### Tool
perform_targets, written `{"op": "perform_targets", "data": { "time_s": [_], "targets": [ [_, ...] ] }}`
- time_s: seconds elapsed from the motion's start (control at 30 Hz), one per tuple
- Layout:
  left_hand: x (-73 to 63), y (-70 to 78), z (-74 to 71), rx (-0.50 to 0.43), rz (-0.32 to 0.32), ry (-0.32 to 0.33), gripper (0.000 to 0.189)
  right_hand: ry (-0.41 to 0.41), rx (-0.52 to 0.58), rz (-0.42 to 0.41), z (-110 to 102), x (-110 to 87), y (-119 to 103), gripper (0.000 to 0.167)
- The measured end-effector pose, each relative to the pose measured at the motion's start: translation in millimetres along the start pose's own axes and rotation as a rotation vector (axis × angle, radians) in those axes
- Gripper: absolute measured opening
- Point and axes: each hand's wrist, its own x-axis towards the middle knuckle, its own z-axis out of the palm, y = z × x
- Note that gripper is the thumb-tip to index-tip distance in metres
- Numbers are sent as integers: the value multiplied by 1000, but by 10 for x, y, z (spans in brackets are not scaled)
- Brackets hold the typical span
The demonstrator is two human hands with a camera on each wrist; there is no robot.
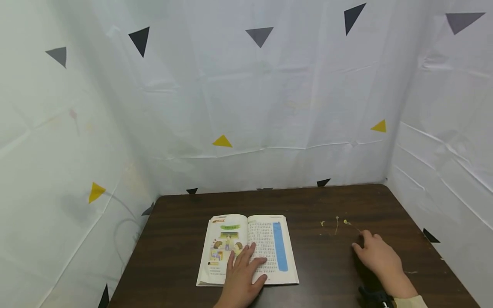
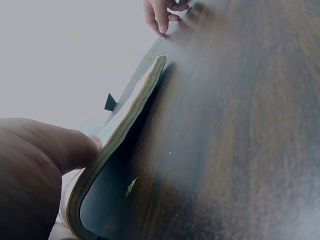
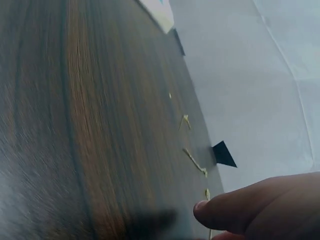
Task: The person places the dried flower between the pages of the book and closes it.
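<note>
An open book [image 1: 265,252] lies on the table, with pictures on its left page and a blue column on the right. My left hand [image 1: 243,273] rests across the lower middle of it, fingers spread. In the left wrist view, the thumb [image 2: 75,150] presses on the page near the book's edge [image 2: 125,125]. My right hand [image 1: 379,256] is low over the right side of the table, pinching the stem end of a thin plant sprig [image 1: 348,223] with a yellow-green tip. Its thumb [image 3: 240,205] partly hides the sprig in the right wrist view.
Left of the held sprig lie another thin sprig [image 1: 337,224] and a small plant bit [image 1: 322,223]. A leaf-like scrap [image 2: 131,187] lies beside the book. White sheeting [image 1: 269,107] with triangles stands behind the dark table [image 1: 173,256] and along both sides.
</note>
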Motion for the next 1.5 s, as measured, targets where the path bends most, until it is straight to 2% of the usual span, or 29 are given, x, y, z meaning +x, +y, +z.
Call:
{"op": "perform_targets", "data": {
  "time_s": [0.1,0.2,0.37,0.57,0.8,1.1,1.27,1.5],
  "targets": [
    [1,3,2,0,3,7,36,23,-24,-2,-45,45,7,71],
    [2,2,1,5,2,8,37,61,-41,-14,-77,113,20,64],
    [6,4,-17,0,-14,-13,38,136,-53,-53,-80,287,51,48],
    [3,1,-2,13,-8,-3,38,242,-62,-138,-63,512,32,23],
    [14,-5,4,-9,-16,-13,38,304,-86,-173,-86,629,-20,6],
    [13,-25,13,-16,-28,-17,39,298,-69,-139,-43,729,-27,8],
    [11,-34,23,-17,-38,-24,39,263,-48,-119,-46,755,-39,11],
    [12,-17,15,-17,-38,-33,39,225,-2,-69,-17,712,-31,24]
  ]
}}
